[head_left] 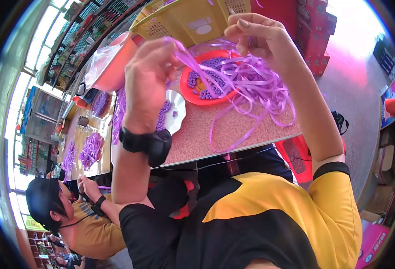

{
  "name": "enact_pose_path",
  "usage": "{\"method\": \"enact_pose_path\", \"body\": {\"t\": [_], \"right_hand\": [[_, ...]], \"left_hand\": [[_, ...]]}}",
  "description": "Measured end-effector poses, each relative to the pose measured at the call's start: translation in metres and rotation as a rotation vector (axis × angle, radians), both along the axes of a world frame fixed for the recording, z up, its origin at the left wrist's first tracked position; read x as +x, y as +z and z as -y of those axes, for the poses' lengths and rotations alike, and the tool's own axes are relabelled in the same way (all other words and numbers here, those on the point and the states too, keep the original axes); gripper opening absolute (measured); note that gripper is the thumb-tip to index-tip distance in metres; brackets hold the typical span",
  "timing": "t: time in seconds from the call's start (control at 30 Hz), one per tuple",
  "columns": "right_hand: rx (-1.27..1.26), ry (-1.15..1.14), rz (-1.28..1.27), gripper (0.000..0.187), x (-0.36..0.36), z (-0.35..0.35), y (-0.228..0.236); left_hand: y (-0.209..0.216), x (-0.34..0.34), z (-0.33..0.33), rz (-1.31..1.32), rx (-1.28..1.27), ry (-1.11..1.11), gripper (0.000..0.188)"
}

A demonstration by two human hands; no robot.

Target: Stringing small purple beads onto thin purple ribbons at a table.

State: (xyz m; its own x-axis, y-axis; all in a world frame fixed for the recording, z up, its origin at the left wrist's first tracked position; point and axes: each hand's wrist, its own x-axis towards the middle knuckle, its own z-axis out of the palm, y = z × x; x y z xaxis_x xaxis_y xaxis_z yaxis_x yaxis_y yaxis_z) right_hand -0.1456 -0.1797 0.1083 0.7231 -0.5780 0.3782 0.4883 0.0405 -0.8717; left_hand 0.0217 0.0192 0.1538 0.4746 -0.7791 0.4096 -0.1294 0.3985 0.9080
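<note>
My left hand (146, 76), a dark band around its wrist, is raised above the table with fingers closed on a shiny purple ribbon (187, 58). From those fingers the ribbon runs down toward a tangled ribbon pile (269, 87). Higher and to the right, my right hand (267, 38) is held with thumb and fingers pinched together; I cannot make out what is in them. Between the hands, a red bowl (189, 96) holds small purple pieces (213, 67), partly covered by the ribbon. Beside my left wrist, a white scalloped plate (178, 117) carries more purple pieces.
A yellow basket (173, 27) stands at the table's far edge, with a pink tub (117, 67) to its left. A cable (202, 168) crosses below the near edge. At left, a co-worker (90, 224) sits by another table with ribbon bundles (91, 150). Red boxes (314, 40) are stacked at far right.
</note>
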Motion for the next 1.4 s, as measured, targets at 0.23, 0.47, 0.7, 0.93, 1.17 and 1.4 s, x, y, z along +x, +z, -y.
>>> {"method": "enact_pose_path", "body": {"t": [0.23,0.47,0.7,0.93,1.17,1.4], "right_hand": [[-0.144,0.157,0.117,0.045,0.021,-0.035,0.029],[-0.300,0.840,-0.280,0.039,0.035,-0.045,-0.007],[-0.450,0.631,-0.639,0.020,-0.012,0.028,0.032],[-0.619,0.515,-0.838,0.022,-0.039,0.056,0.091],[-0.894,0.480,-0.633,0.019,-0.038,0.003,0.029],[-0.953,0.477,-0.563,0.011,-0.015,-0.035,0.013]], "left_hand": [[0.048,0.011,-0.003,-0.189,-0.060,-0.192,0.019],[0.088,0.032,-0.069,-0.397,-0.083,-0.529,0.017],[0.005,0.082,-0.153,-0.344,-0.061,-0.147,0.020],[-0.072,0.096,-0.208,-0.392,0.043,0.238,0.016],[-0.119,0.086,-0.206,0.003,0.441,0.771,0.008],[-0.094,0.034,-0.115,1.266,0.390,0.792,0.033]]}}
